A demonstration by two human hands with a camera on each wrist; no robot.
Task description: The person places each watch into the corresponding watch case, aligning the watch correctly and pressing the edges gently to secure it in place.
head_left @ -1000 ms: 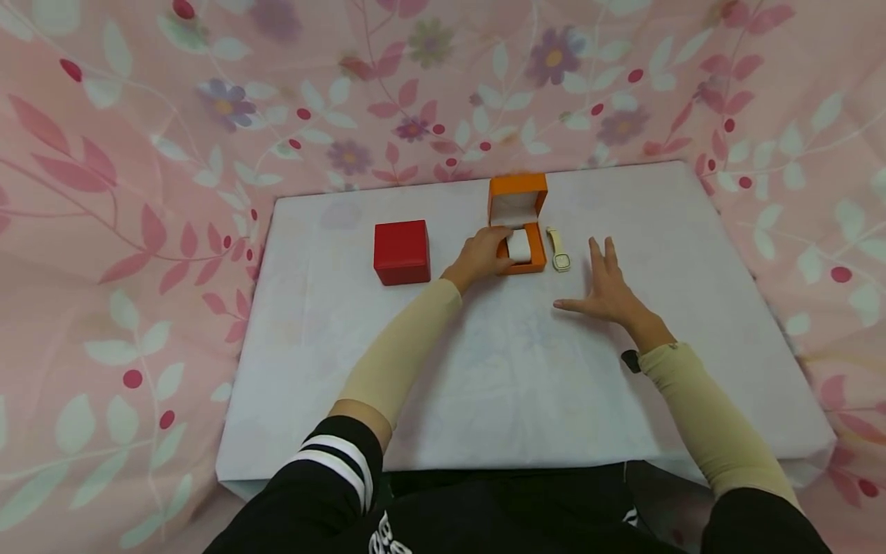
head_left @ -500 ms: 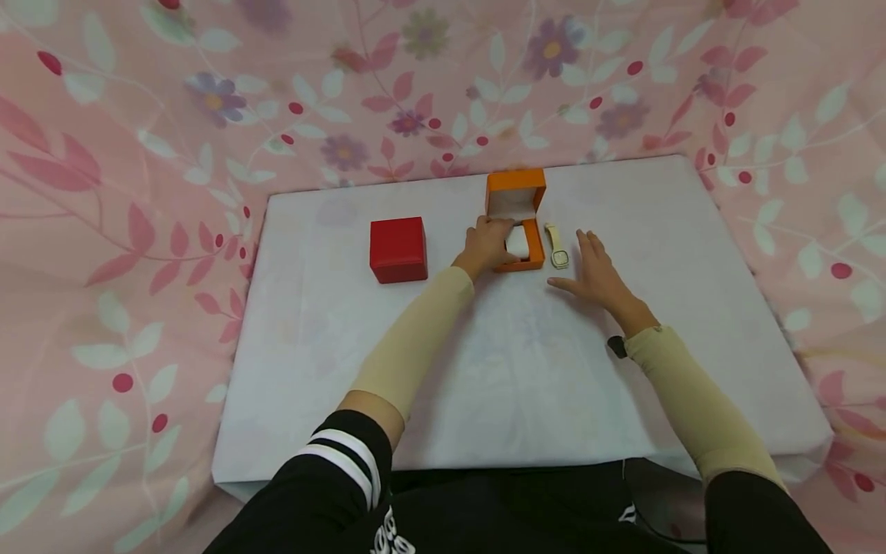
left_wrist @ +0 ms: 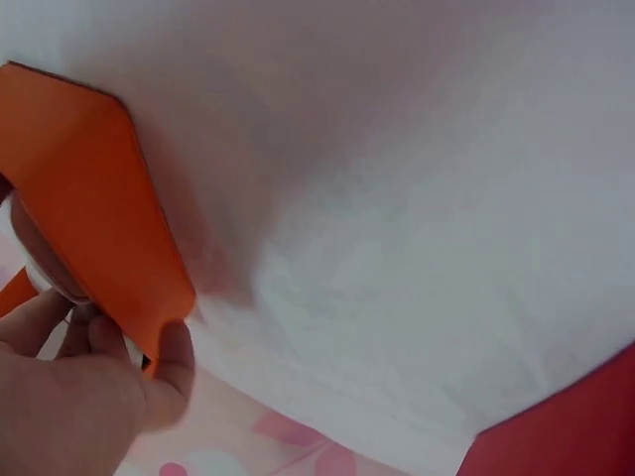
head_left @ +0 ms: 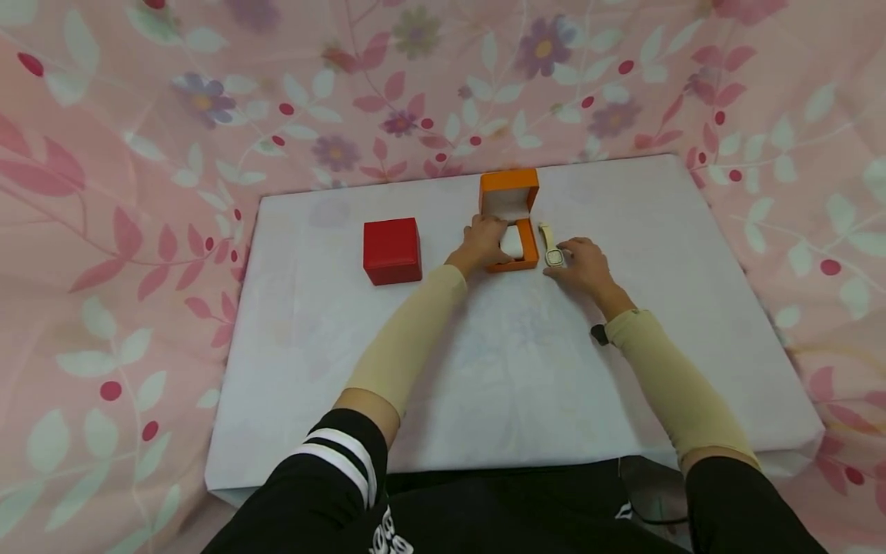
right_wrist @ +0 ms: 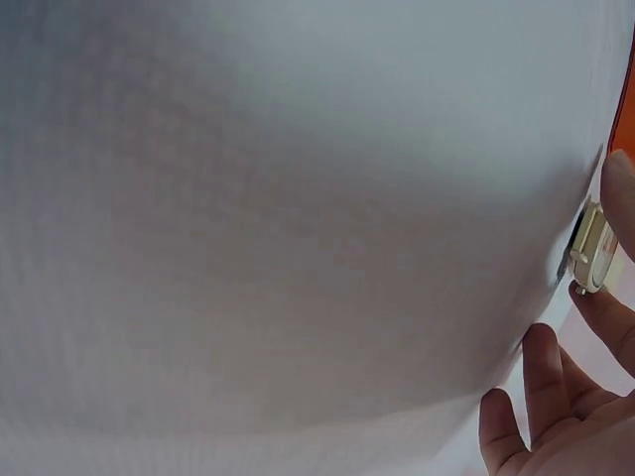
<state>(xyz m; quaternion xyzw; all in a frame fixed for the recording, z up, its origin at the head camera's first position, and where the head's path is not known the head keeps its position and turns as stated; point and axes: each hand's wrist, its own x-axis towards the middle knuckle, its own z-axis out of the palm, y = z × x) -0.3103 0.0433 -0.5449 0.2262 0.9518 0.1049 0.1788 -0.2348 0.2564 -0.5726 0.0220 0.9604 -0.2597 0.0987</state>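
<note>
An orange watch box (head_left: 530, 245) stands with its lid (head_left: 509, 192) raised, a white cushion (head_left: 511, 243) inside. My left hand (head_left: 481, 245) grips its left side, covering part of the cushion. In the left wrist view, fingers curl over the rim of the orange wall (left_wrist: 109, 208), with another digit outside near the corner. A pale-yellow wristwatch (head_left: 554, 257) lies just right of the box, strap pointing away. My right hand (head_left: 584, 268) has thumb and index finger at either side of the watch case (right_wrist: 593, 248); the other fingers stay apart from it.
A closed red box (head_left: 392, 251) stands left of the orange one. White cloth covers the table (head_left: 498, 369), and a pink floral curtain (head_left: 429, 85) hangs behind and at both sides. Something small and black (head_left: 599, 335) is at the right wrist.
My right hand, spread wide earlier, has moved left to the wristwatch and drawn its thumb and index finger in around it. My left hand stays at the orange box.
</note>
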